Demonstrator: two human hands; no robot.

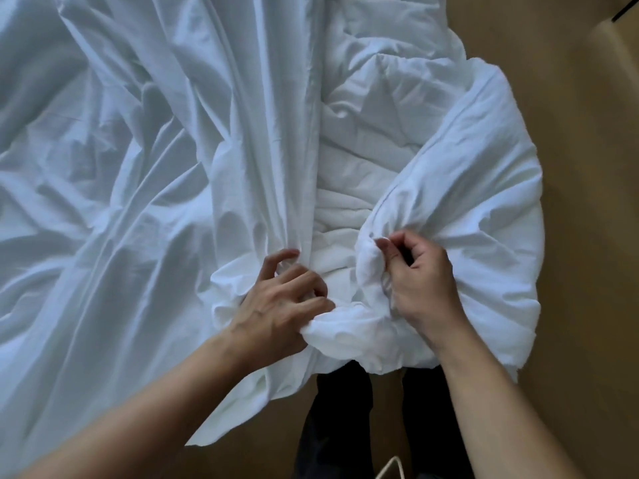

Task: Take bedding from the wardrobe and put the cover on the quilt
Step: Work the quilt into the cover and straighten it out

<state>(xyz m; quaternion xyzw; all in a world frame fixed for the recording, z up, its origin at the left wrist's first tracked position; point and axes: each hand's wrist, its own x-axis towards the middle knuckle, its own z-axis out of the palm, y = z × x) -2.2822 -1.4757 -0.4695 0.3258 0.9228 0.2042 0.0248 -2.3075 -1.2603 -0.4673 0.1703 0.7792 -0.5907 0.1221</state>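
Observation:
A thin white quilt cover (pixel 114 188) lies crumpled across the left and middle of the view. The thicker white quilt (pixel 366 140) shows through a gap in the middle, with cover cloth bunched over it on the right (pixel 477 188). My left hand (pixel 280 305) grips the gathered edge of the cover at the left side of the gap, fingers curled into the folds. My right hand (pixel 420 278) pinches the bunched cover edge at the right side of the gap. Both hands are close together at the near end of the bedding.
A tan floor (pixel 581 236) runs along the right side and below the bedding. My dark trouser legs (pixel 345 420) stand just under the near edge. A pale cord or handle (pixel 387 468) shows at the bottom edge.

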